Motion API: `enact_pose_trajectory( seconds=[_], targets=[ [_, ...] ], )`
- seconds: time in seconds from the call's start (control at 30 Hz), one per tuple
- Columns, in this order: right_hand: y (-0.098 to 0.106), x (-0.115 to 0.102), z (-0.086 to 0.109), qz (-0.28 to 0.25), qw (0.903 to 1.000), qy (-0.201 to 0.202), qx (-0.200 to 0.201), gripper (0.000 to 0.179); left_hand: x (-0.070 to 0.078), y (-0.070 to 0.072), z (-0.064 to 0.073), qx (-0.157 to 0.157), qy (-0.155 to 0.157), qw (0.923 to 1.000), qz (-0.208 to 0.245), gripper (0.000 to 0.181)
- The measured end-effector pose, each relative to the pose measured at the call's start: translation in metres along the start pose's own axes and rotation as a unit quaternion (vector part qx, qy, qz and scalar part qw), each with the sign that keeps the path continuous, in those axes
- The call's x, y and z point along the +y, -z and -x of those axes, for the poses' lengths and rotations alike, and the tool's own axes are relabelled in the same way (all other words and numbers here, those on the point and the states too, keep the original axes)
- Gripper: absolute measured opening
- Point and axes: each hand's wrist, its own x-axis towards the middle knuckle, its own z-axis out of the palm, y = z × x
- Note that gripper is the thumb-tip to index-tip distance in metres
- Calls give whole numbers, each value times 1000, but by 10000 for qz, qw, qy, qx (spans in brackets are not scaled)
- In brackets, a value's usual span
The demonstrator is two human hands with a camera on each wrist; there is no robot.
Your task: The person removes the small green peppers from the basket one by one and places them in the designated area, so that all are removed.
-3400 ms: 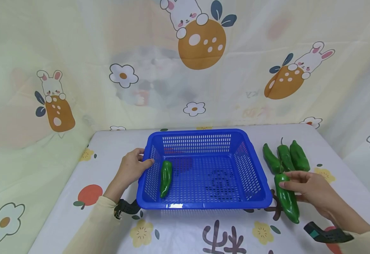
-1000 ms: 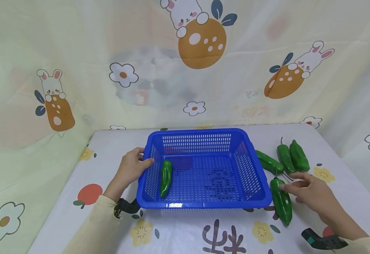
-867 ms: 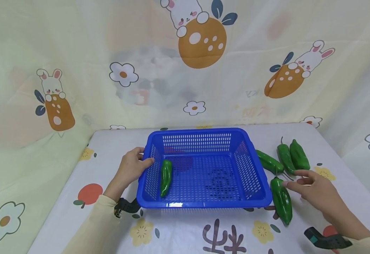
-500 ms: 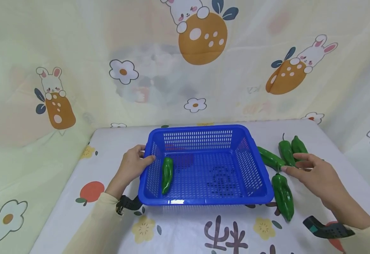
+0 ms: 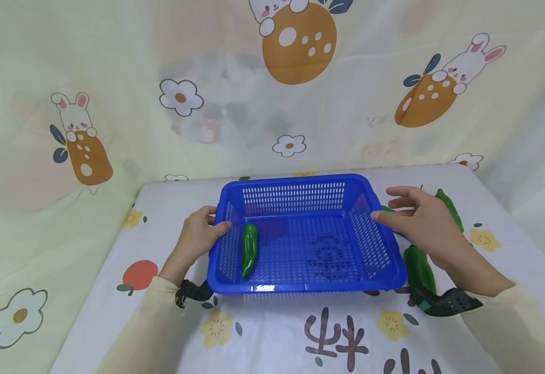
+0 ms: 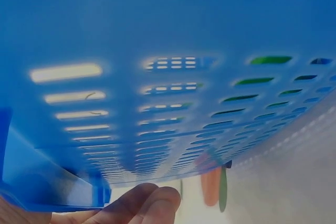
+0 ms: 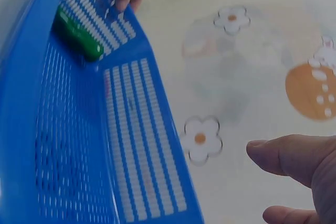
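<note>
My left hand point(image 5: 197, 236) grips the left rim of a blue plastic basket point(image 5: 277, 289), thumb over the inside; the left wrist view shows its fingertips point(image 6: 157, 203) below the slotted wall. Inside the basket, along its left side, lies one green pepper point(image 5: 249, 249). My right hand point(image 5: 424, 221) is at the basket's right rim with thumb and fingers spread and nothing between them. Under the right hand and wrist lie more green peppers: one near the front point(image 5: 418, 265), one at the back right point(image 5: 451, 210) and one against the basket, partly hidden.
A white patterned cloth point(image 5: 263, 332) covers the table, and a printed curtain point(image 5: 235, 135) hangs behind it. Each wrist wears a dark strap, the right strap point(image 5: 452, 302) overlapping the front pepper.
My right hand let go of the front pepper, then moved left to the basket's right rim. A pepper beside the basket was turned earlier. The left hand stays put; the view tilts slightly.
</note>
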Motion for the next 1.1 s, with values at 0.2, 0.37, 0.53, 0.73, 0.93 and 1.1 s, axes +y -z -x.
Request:
enact_pose_trajectory(
  seconds=[0.2, 0.37, 0.53, 0.73, 0.93, 1.1],
  targets=[
    [-24, -28, -11, -518, 9972, 147, -513, 80, 1, 1, 0, -27, 9, 10000, 59, 56],
    [-48, -46, -23, -957, 9912, 211, -893, 77, 1, 1, 1, -36, 31, 10000, 42, 56],
    [-70, -58, -32, -1131, 9871, 140, -1122, 76, 3, 2, 2, -33, 14, 10000, 25, 56],
    [-94, -69, -42, -1302, 9823, 28, -1343, 72, 3, 2, 2, -3, -18, 10000, 51, 54],
    [-118, -77, -53, -1578, 9756, -115, -1523, 68, 2, 1, 0, 26, 4, 10000, 60, 55],
    [-135, -81, -57, -1675, 9712, -212, -1679, 68, 2, 0, 1, 51, 49, 9999, 79, 54]
  ],
)
